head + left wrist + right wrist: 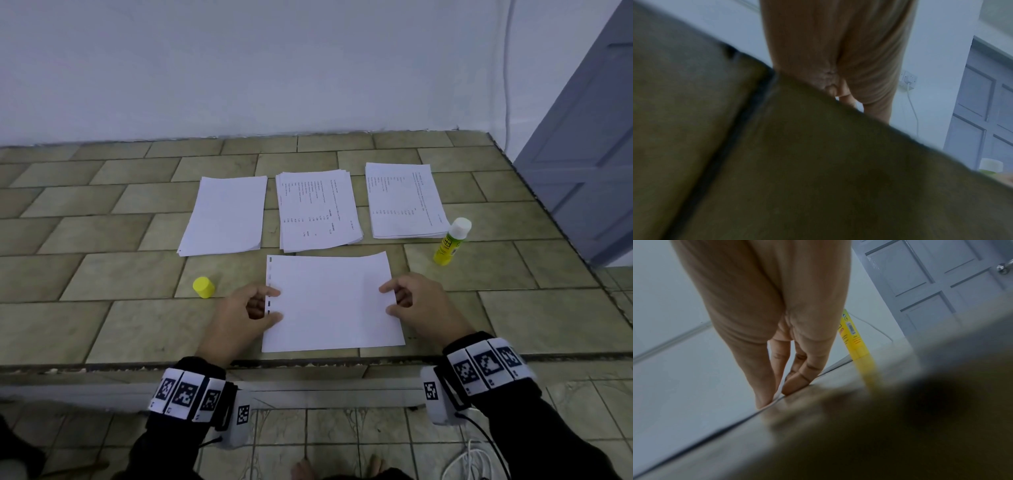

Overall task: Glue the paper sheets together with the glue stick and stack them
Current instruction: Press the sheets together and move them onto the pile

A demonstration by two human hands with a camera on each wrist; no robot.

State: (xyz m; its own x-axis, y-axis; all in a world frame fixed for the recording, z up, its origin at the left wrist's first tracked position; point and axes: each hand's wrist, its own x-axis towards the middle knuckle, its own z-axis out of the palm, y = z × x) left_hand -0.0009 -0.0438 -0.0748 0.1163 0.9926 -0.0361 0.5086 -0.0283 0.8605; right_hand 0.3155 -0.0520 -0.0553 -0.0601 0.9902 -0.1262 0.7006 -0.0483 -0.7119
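A blank white sheet lies flat near the table's front edge, with small dark marks down its left side. My left hand touches its left edge with the tips of thumb and forefinger. On the sheet's right edge rests my right hand; in the right wrist view its fingertips press down beside the paper's border. The yellow glue stick stands upright with a white top, right of the sheet. Its yellow cap sits left of my left hand.
Three paper stacks lie behind the sheet: a blank one at the left, printed ones in the middle and at the right. The tiled table meets a white wall. A grey door stands at the right.
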